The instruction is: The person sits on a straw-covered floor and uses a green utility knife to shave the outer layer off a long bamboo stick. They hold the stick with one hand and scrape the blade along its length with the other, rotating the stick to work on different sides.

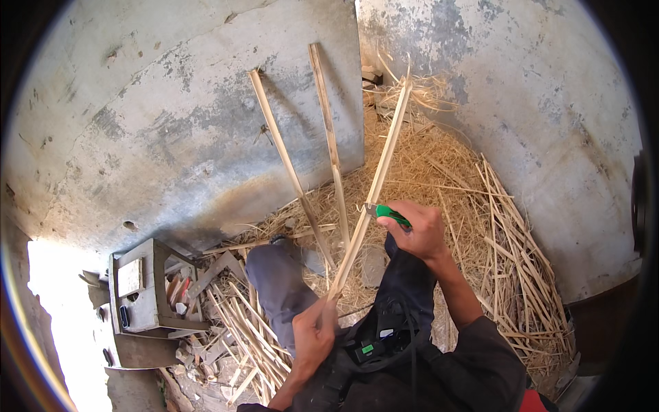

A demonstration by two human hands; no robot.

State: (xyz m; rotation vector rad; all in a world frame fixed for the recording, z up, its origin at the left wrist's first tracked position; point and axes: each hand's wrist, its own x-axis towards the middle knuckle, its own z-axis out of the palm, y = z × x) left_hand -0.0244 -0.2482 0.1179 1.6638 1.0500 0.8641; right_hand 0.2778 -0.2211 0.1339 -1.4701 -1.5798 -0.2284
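A long, pale split strip [388,150], bamboo or wood, slants from my lap up toward the far corner. My left hand [314,336] grips its near end between my legs. In my right hand [421,231] is a knife [393,215] with a green handle. Its short blade lies across the strip about midway along, where a thin curled shaving shows at the edge. Fine shavings also hang around the strip's far end.
Two similar strips [280,144] lean against the grey wall [171,103]. Shavings [425,165] cover the floor ahead. Piles of thin sticks [511,275] lie at the right and lower left. A worn wooden stool [144,295] on its side stands at the left among scraps.
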